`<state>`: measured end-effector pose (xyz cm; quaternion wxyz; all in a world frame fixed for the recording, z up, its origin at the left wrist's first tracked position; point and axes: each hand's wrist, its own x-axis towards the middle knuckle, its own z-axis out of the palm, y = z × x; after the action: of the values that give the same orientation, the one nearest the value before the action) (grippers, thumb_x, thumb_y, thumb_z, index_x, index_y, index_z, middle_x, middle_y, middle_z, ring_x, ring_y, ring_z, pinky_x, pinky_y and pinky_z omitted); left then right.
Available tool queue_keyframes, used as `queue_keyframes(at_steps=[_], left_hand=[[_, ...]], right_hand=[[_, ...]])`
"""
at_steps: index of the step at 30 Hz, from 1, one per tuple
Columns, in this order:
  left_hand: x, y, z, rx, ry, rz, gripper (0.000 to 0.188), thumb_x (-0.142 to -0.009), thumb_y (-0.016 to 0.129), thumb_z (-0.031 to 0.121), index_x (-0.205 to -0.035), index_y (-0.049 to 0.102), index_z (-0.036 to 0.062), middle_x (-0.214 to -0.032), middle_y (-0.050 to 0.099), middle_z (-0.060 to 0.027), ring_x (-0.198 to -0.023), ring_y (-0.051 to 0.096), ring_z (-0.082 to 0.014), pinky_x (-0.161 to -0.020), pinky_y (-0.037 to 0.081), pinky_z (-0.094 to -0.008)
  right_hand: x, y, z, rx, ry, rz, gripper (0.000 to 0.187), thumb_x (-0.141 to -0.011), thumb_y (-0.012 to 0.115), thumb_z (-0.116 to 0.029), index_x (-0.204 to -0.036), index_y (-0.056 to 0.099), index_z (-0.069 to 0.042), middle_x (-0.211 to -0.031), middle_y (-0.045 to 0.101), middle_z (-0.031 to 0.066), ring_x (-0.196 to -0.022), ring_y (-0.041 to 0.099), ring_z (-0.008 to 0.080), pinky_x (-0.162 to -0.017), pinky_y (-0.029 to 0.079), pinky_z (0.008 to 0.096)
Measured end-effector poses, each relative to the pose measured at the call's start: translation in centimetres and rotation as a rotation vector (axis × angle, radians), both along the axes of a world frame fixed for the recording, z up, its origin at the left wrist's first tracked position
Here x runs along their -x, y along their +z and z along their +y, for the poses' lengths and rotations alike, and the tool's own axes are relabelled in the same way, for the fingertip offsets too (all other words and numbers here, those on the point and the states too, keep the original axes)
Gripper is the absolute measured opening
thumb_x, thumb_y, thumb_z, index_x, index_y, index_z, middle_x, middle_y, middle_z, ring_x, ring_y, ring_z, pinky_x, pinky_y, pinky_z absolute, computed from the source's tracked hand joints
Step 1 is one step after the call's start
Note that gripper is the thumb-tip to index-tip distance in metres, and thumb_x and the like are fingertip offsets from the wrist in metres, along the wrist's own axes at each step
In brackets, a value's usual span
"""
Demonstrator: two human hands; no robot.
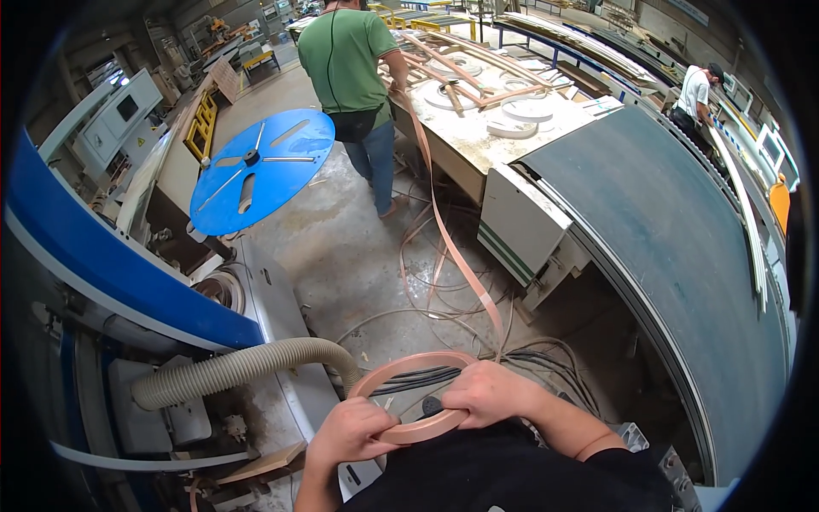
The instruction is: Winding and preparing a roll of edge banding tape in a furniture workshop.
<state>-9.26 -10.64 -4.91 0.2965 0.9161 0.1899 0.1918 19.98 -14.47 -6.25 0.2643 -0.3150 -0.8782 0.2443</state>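
Observation:
A wound coil of copper-brown edge banding is held in front of my body, between both hands. My left hand grips the coil's near left side with closed fingers. On its right side my right hand is closed round the band, knuckles up. From near my right hand a loose strip of the same banding runs away across the floor and up to the table edge, beside a person in a green shirt.
A blue slotted disc stands at left, above a machine with a ribbed hose. Right of me lies a dark conveyor belt. Cables cover the floor ahead. White rolls and wooden frames rest on the worktable. Another person works far right.

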Motion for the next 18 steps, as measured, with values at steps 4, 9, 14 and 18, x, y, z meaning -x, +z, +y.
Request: queue_keyframes(at_steps=[4,9,14,18], left_hand=[[-2.0,2.0,-1.0,0.076,0.152,0.032,0.038,-0.071,0.089,0.037,-0.09,0.07,0.0092,-0.07,0.061,-0.0061,-0.066,0.063,-0.0285,-0.061,0.049,-0.0385],[-3.7,-0.6,-2.9,-0.181,0.233,-0.045,0.034,-0.069,0.087,0.033,-0.087,0.07,0.009,-0.064,0.058,-0.0059,-0.056,0.061,-0.0274,-0.054,0.048,-0.0379],[-0.3,-1.6,-0.8,-0.204,0.081,-0.254,0.026,-0.066,0.085,0.025,-0.083,0.07,0.0104,-0.057,0.051,-0.0027,-0.048,0.054,-0.0228,-0.048,0.041,-0.0362],[0.8,-1.9,0.0,-0.192,0.06,-0.297,0.034,-0.064,0.087,0.025,-0.09,0.072,0.0085,-0.061,0.054,-0.0033,-0.053,0.055,-0.0236,-0.052,0.041,-0.0349]], right_hand=[[0.9,-0.3,-0.4,0.004,-0.056,-0.058,0.024,-0.07,0.074,-0.022,-0.074,0.054,-0.008,-0.068,0.062,0.0089,-0.068,0.065,0.0331,-0.061,0.051,0.0453],[1.4,0.5,-0.4,-0.027,-0.075,-0.021,0.024,-0.07,0.075,-0.022,-0.074,0.055,-0.008,-0.068,0.062,0.0083,-0.066,0.065,0.0328,-0.059,0.051,0.0447],[0.2,0.4,0.0,-0.054,-0.045,0.211,0.025,-0.068,0.076,-0.02,-0.073,0.055,-0.009,-0.067,0.061,0.0066,-0.064,0.063,0.031,-0.059,0.05,0.0423],[0.1,0.7,0.1,-0.135,-0.056,0.145,0.022,-0.07,0.078,-0.021,-0.072,0.059,-0.01,-0.063,0.058,0.0048,-0.06,0.061,0.0277,-0.057,0.048,0.0396]])
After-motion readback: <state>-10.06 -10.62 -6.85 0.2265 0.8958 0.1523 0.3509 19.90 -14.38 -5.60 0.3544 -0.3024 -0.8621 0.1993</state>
